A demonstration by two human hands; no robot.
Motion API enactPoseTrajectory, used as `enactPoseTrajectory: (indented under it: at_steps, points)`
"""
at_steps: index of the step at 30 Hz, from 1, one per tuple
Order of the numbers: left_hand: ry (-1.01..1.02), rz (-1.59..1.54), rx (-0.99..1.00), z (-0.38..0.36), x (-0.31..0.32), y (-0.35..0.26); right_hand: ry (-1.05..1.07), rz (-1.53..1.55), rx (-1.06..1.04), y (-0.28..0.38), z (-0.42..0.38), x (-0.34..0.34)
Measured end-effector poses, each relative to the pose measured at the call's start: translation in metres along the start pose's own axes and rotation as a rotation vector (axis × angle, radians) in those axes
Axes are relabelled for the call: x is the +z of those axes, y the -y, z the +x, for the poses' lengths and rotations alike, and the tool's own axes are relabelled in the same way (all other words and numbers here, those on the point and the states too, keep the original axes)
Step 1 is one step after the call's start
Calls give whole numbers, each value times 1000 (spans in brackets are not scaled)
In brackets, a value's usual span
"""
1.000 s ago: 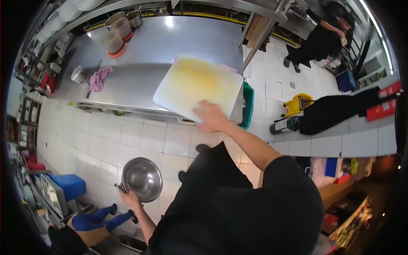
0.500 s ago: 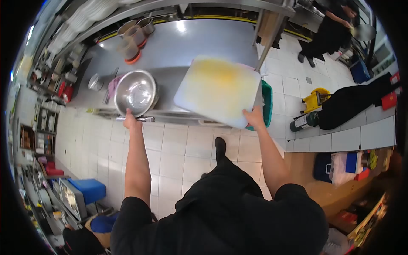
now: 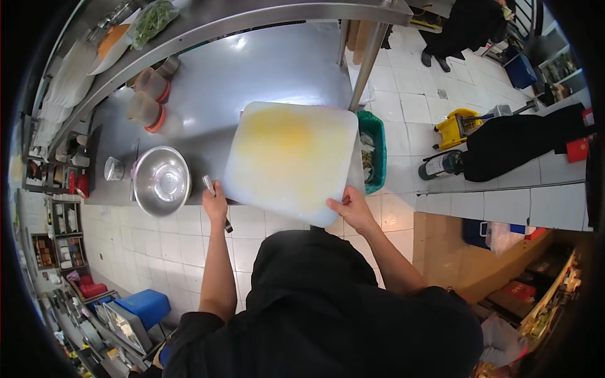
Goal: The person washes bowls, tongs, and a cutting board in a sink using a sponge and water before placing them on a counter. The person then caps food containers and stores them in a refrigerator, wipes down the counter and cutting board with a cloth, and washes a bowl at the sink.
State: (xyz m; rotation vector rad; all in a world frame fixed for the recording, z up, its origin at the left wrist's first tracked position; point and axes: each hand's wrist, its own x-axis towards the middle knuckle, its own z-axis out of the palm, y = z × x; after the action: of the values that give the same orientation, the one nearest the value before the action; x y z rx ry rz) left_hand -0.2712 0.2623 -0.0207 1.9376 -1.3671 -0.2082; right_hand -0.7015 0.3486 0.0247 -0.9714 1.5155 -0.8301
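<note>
My right hand grips the near right corner of a white cutting board, thumb on top. Yellow stains cover the board's upper part, and it slants out over the front of the steel counter. My left hand is closed around a slim utensil; a silver end sticks out above the fist and a dark end below, and I cannot tell its exact kind. That hand is just off the board's left edge. Left of it, a steel mixing bowl stands at the counter's front edge.
Clear containers with orange-red bases and a small clear cup stand on the steel counter. A green-lined bin is by its right end. Overhead runs a shelf. Farther right are a yellow mop bucket and a person.
The board has come nearer to my body and left in view. My left hand, holding the utensil, has moved from below the bowl to the board's left side.
</note>
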Motion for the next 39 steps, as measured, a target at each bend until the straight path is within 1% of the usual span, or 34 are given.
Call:
enactPoseTrajectory:
  at_steps: [2, 3, 4, 7, 9, 11, 12, 13, 14, 15, 16, 17, 18, 19, 20, 21, 22, 23, 24, 25, 26, 28, 30, 31, 32, 34, 35, 36, 37, 38, 39]
  points:
    - [252, 32, -180, 20, 5, -14, -18, 7, -36, 19, 0, -6]
    - [382, 8, -303, 27, 3, -26, -15, -40, -98, 32, 0, -10]
    - [392, 10, -300, 27, 4, -27, -8, -87, -155, 39, 1, -13]
    - [369, 25, -241, 28, 0, -26, -3, -62, -159, 47, 9, -13]
    - [386, -36, -326, 24, -6, -21, -30, -64, -145, 51, 18, -15]
    - [376, -56, -310, 14, -1, -13, -51, -69, -131, 53, 34, -23]
    - [360, -73, -294, 10, 0, -9, -64, -220, -124, 51, 46, -34]
    - [363, -70, -297, 6, -5, -25, -75, -370, -117, 45, 53, -41]
    - [387, -49, -298, 1, -9, -44, -71, -372, -117, 37, 57, -46]
    - [406, -30, -301, 0, -12, -56, -6, -686, -127, 39, 61, -50]
    - [400, -30, -310, 3, -13, -53, 63, -998, -135, 39, 64, -50]
    - [460, -10, -279, 7, -14, -49, 75, -1013, -149, 44, 72, -48]
    - [526, 13, -244, 11, -12, -45, -15, -1022, -31, 71, 72, -44]
    - [529, -97, -233, 16, -12, -47, -100, -1029, 88, 87, 75, -39]
    - [522, -94, -255, 18, -8, -48, -79, -1040, 84, 80, 89, -41]
    - [537, -169, -334, 19, -7, -62, 17, -1002, 38, 62, 106, -47]
    - [550, -247, -409, 21, -6, -67, 110, -960, -6, 62, 112, -46]
    - [542, -245, -427, 23, -1, -59, 155, -934, 48, 62, 114, -47]
    - [539, -281, -364, 23, 6, -52, 168, -941, 48, 60, 112, -45]
    - [535, -318, -297, 22, 9, -46, 151, -936, 14, 56, 108, -44]
    - [530, -320, -308, 19, 8, -38, 133, -931, -21, 53, 102, -45]
    - [540, -78, -237, 21, 0, -49, 151, -978, -3, 43, 97, -43]
    - [534, -69, -147, 16, 8, -33, 188, -1026, 51, 45, 97, -43]
    - [523, -34, -152, 12, 9, -30, 223, -1034, 76, 51, 97, -43]
    - [498, 6, -159, 15, 8, -32, 304, -1092, 137, 60, 100, -44]
    - [466, -6, -32, 16, -7, -40, 252, -1155, -43, 61, 104, -46]
    - [410, 3, -65, 11, -18, -40, 200, -1262, -31, 87, 98, -33]
    - [323, -147, -146, 6, -29, -46, 137, -1371, -16, 116, 96, -19]
    - [237, -301, -219, 4, -43, -51, 161, -1398, -63, 128, 110, -1]
    - [200, -303, -248, -1, -62, -53, 111, -1262, -134, 136, 120, 16]
    - [105, -282, -203, -2, -89, -58, 67, -1119, -195, 143, 129, 35]
